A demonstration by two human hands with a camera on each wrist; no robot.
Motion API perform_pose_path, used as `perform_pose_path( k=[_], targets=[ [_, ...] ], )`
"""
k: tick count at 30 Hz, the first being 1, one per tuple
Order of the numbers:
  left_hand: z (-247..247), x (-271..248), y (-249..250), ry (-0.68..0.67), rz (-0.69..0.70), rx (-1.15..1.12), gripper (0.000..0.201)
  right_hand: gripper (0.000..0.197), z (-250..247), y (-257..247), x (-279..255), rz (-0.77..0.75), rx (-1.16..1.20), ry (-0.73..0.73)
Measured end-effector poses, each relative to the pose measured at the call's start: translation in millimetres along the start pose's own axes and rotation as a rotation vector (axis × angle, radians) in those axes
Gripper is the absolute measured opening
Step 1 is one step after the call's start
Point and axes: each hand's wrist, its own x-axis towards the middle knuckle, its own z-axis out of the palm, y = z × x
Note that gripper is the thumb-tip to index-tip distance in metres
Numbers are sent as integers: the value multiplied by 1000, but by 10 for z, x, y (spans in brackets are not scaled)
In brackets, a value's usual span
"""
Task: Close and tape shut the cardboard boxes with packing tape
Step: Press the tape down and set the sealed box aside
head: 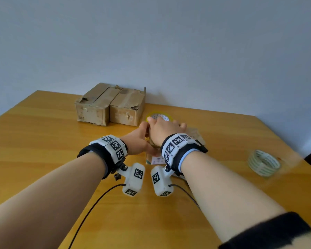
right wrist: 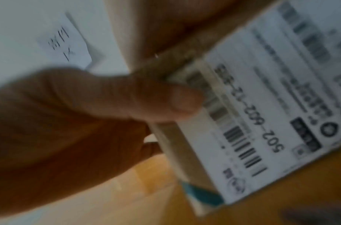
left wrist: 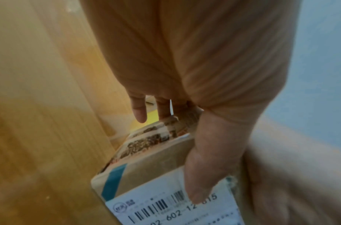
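A small cardboard box (head: 152, 157) with a white barcode label (left wrist: 177, 208) and a teal stripe (left wrist: 112, 181) sits mid-counter, largely hidden in the head view. Two worn, closed cardboard boxes (head: 109, 105) stand side by side, touching, near the wall. A yellowish tape roll (head: 160, 116) lies flat just beyond the small box; another tape roll (head: 264, 163) lies well apart to the right.
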Motion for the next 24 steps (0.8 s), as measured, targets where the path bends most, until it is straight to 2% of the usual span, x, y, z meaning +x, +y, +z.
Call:
perform_pose_path(
  k=[3, 4, 7, 10, 13, 15, 18, 19, 24],
  targets=[
    [-27, 25, -26, 1, -11, 7, 105, 65, -11, -32, 0, -99, -73, -69],
    [-26, 30, -36, -2, -13, 10, 103, 63, -25, -34, 27, -100, -50, -93],
    [-31, 35, -46, -21, -3, 17, 100, 40, -89, 92, 88, -90, 69, -131],
    [-43, 51, -39, -48, -2, 5, 94, 57, -72, 184, 76, -146, 87, -80],
    [-50, 43, -32, -59, -9, 7, 94, 59, -30, 290, 153, -187, 126, -52],
    [-58, 37, -24, -63, -9, 10, 88, 54, -48, 439, 197, -157, 127, -33],
    [-52, 37, 7, -84, -24, 3, 82, 80, -35, 637, 157, 36, 8, -24],
    [-52, 40, 20, -87, -25, 1, 81, 85, -24, 652, 169, 59, 5, -24],
    [-42, 44, 21, -82, -32, -22, 81, 90, -53, 816, 228, 49, 89, -40]
  ],
)
